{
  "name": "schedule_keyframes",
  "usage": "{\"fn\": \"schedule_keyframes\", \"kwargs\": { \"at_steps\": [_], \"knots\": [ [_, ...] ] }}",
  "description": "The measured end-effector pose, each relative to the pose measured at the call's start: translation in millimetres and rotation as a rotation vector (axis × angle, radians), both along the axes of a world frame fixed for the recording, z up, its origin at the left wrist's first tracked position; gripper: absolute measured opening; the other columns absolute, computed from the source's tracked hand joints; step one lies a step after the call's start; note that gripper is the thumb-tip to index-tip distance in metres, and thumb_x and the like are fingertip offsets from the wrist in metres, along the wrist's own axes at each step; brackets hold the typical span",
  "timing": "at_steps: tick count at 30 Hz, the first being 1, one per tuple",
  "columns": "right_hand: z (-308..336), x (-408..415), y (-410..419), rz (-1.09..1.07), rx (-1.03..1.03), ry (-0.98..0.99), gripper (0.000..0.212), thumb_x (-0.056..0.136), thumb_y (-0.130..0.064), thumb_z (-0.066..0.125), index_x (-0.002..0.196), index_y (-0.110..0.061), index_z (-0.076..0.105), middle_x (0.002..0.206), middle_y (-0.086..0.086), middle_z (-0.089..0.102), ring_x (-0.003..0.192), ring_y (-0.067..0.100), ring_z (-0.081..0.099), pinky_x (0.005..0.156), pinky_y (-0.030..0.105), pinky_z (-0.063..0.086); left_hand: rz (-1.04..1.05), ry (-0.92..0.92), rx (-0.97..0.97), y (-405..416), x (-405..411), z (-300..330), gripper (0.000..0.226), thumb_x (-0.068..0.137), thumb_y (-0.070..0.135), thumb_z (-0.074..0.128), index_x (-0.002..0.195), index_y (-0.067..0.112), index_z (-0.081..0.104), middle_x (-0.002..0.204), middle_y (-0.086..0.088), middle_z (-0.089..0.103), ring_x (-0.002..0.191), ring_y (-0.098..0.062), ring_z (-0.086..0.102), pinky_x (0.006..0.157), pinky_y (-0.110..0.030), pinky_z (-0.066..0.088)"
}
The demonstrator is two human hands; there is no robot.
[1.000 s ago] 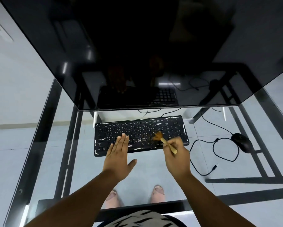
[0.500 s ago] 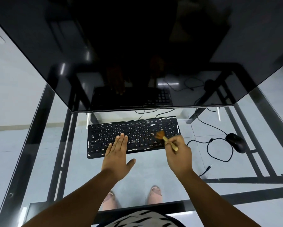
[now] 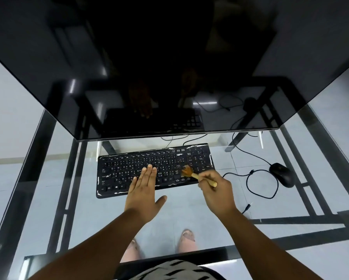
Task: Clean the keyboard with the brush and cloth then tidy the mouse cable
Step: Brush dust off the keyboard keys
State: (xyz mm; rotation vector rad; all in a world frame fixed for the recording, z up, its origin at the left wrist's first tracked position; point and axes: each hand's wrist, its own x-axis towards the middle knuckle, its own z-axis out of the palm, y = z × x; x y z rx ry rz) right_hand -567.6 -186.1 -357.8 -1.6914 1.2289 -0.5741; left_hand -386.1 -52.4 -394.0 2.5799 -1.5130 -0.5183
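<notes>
While the left hand lies flat and open on the black keyboard, its fingers held together and stretched over the middle keys and its thumb splayed out over the glass below the keyboard's near edge, the right hand is curled shut around the wooden handle of a small brush; the handle's end pokes out past the knuckles toward the right of the frame, and the tan bristles splay onto the keys just left of the number pad, right of centre on the keyboard. The keyboard sits in the middle of the frame on a glass table with a dark frame; streaks of white show along its edges. To the right of the frame a black mouse rests on the glass, well apart from the keyboard; its cable lies in a loose loop between mouse and keyboard, with a plug end lying free near the right wrist. A large dark monitor fills the upper half of the frame, reflecting both hands; two feet show through the glass at the bottom centre.
</notes>
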Motion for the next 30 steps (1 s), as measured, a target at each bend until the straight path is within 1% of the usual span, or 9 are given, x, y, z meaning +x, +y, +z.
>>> {"fn": "schedule_keyframes", "kwargs": {
  "at_steps": [3, 7, 11, 14, 17, 20, 24, 27, 30],
  "knots": [
    [1.1, -8.2, -4.7, -0.106, -0.05, 0.0, 0.016, 0.09, -0.011, 0.06, 0.084, -0.025, 0.062, 0.066, -0.005, 0.067, 0.051, 0.009, 0.052, 0.05, 0.026, 0.041, 0.005, -0.001, 0.001, -4.6, -5.2, 0.0, 0.089, 0.094, 0.061, 0.036, 0.153, 0.017, -0.015, 0.16, 0.003, -0.021, 0.147, -0.013, -0.019, 0.118, -0.034, -0.009],
    [3.1, -16.2, -5.0, 0.022, 0.044, -0.027, 0.023, 0.088, -0.007, 0.062, 0.08, -0.029, 0.065, 0.068, 0.003, 0.069, 0.064, 0.032, 0.063, 0.057, 0.043, 0.051, -0.005, -0.003, 0.002, -8.5, -10.0, -0.1, 0.089, 0.094, 0.061, 0.035, 0.153, 0.017, -0.016, 0.159, 0.004, -0.023, 0.146, -0.013, -0.021, 0.119, -0.034, -0.008],
    [2.0, -25.5, -12.4, -0.09, -0.033, 0.02, 0.02, 0.089, -0.008, 0.059, 0.081, -0.026, 0.061, 0.065, -0.012, 0.067, 0.049, 0.015, 0.052, 0.049, 0.029, 0.042, 0.005, 0.012, -0.029, -14.7, -15.2, -0.3, 0.089, 0.094, 0.059, 0.039, 0.154, 0.017, -0.012, 0.16, 0.004, -0.02, 0.147, -0.013, -0.019, 0.117, -0.033, -0.01],
    [2.2, -27.6, -16.0, -0.04, 0.01, -0.003, 0.021, 0.089, -0.007, 0.06, 0.081, -0.026, 0.063, 0.067, -0.002, 0.069, 0.059, 0.026, 0.06, 0.052, 0.032, 0.046, -0.011, -0.001, -0.018, -17.1, -18.3, -0.4, 0.089, 0.094, 0.059, 0.037, 0.153, 0.017, -0.014, 0.159, 0.005, -0.022, 0.147, -0.013, -0.019, 0.116, -0.033, -0.011],
    [2.7, -29.6, -19.5, -0.093, -0.02, 0.035, 0.019, 0.089, -0.008, 0.058, 0.081, -0.025, 0.063, 0.063, -0.003, 0.067, 0.054, 0.018, 0.055, 0.051, 0.029, 0.043, -0.004, 0.011, -0.034, -19.0, -20.1, -0.7, 0.089, 0.094, 0.058, 0.039, 0.154, 0.017, -0.011, 0.16, 0.004, -0.02, 0.147, -0.013, -0.018, 0.117, -0.033, -0.01],
    [3.0, -31.8, -27.1, -0.121, -0.05, -0.018, 0.015, 0.09, -0.012, 0.059, 0.083, -0.025, 0.062, 0.065, 0.01, 0.064, 0.059, 0.024, 0.054, 0.054, 0.035, 0.044, 0.001, 0.021, -0.048, -22.1, -23.1, -0.5, 0.089, 0.093, 0.057, 0.042, 0.154, 0.017, -0.009, 0.16, 0.004, -0.018, 0.147, -0.013, -0.017, 0.118, -0.034, -0.008],
    [2.1, -29.5, -29.3, -0.039, -0.054, 0.024, 0.015, 0.092, -0.015, 0.059, 0.084, -0.028, 0.06, 0.069, -0.002, 0.069, 0.055, 0.017, 0.054, 0.054, 0.032, 0.045, -0.006, 0.008, -0.037, -24.9, -24.9, 0.0, 0.089, 0.094, 0.058, 0.04, 0.154, 0.017, -0.011, 0.16, 0.003, -0.019, 0.147, -0.013, -0.018, 0.118, -0.033, -0.009],
    [-1.4, -31.8, -34.8, -0.098, -0.086, 0.009, 0.009, 0.093, -0.02, 0.058, 0.088, -0.026, 0.06, 0.067, 0.007, 0.066, 0.063, 0.02, 0.058, 0.061, 0.035, 0.047, -0.005, 0.008, -0.034, -27.7, -27.7, 0.3, 0.089, 0.094, 0.058, 0.039, 0.154, 0.017, -0.012, 0.16, 0.003, -0.019, 0.147, -0.013, -0.018, 0.118, -0.034, -0.008],
    [-2.7, -31.8, -32.8, 0.008, -0.036, -0.013, 0.011, 0.089, -0.018, 0.059, 0.086, -0.028, 0.062, 0.065, 0.004, 0.066, 0.06, 0.023, 0.058, 0.057, 0.034, 0.047, -0.01, 0.005, -0.021, -29.5, -28.7, 0.0, 0.089, 0.093, 0.059, 0.039, 0.154, 0.017, -0.012, 0.16, 0.004, -0.019, 0.147, -0.013, -0.017, 0.119, -0.035, -0.006]
  ]
}}
